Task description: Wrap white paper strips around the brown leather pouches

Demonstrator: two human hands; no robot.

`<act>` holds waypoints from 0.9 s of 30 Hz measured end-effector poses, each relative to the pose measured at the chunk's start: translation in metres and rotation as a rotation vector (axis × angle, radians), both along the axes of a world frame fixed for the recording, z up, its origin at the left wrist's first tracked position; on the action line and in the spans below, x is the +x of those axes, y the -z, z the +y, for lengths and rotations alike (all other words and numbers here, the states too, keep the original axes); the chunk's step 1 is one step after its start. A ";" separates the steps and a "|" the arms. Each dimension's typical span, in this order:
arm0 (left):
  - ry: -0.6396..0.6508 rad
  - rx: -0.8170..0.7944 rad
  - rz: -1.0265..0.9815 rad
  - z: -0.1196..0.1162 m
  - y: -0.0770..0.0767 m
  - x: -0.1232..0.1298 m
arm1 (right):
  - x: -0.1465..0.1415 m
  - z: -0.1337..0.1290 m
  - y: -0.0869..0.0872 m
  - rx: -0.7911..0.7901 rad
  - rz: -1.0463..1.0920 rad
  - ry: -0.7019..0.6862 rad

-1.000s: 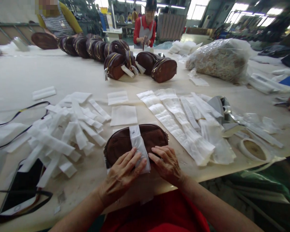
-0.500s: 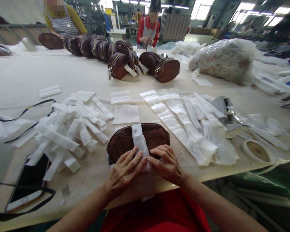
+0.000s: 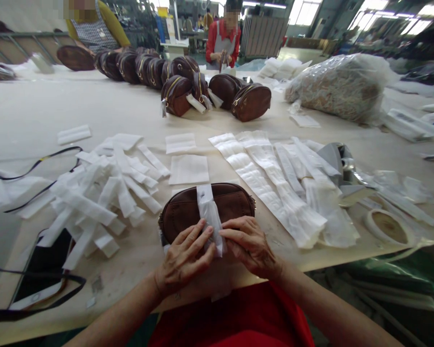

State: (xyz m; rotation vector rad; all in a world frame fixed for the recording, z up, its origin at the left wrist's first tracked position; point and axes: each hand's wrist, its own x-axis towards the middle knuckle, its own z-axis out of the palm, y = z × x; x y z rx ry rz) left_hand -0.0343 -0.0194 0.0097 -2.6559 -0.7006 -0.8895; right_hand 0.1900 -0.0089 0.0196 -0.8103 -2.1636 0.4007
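A brown oval handbag point(image 3: 181, 215) lies on the table close to me, with a white plastic-wrapped strip point(image 3: 209, 208) running down across its middle. My left hand point(image 3: 188, 250) rests on the bag's lower left part and the strip, its fingers stretched out and thumb apart. From the other side, my right hand point(image 3: 251, 243) holds the strip's right edge between bent fingertips and thumb. Both hands cover the bag's lower edge. Two square white sheets point(image 3: 189, 169) lie just beyond the bag.
Left is a pile of white strips point(image 3: 104, 193) beside a phone point(image 3: 43, 270) and black cord. Longer white strips point(image 3: 275, 188), a tape dispenser point(image 3: 342, 166) and a tape roll point(image 3: 388, 226) lie right. Farther back are several brown bags point(image 3: 251, 102), a stuffed plastic bag point(image 3: 340, 89) and two co-workers.
My left fingers have drawn back slightly from the strip, and the thumb has moved away from it. My right fingertips have closed up at the strip's edge. The bag stays in place.
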 end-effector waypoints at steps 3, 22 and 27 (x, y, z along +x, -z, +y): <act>-0.012 -0.013 0.023 0.000 0.001 -0.001 | -0.004 0.000 0.000 -0.002 -0.033 0.054; 0.046 -0.048 0.033 0.000 0.002 -0.006 | 0.005 0.004 -0.006 -0.023 -0.031 -0.024; 0.062 -0.050 0.046 0.000 0.001 -0.005 | 0.002 0.005 -0.003 -0.028 -0.013 0.000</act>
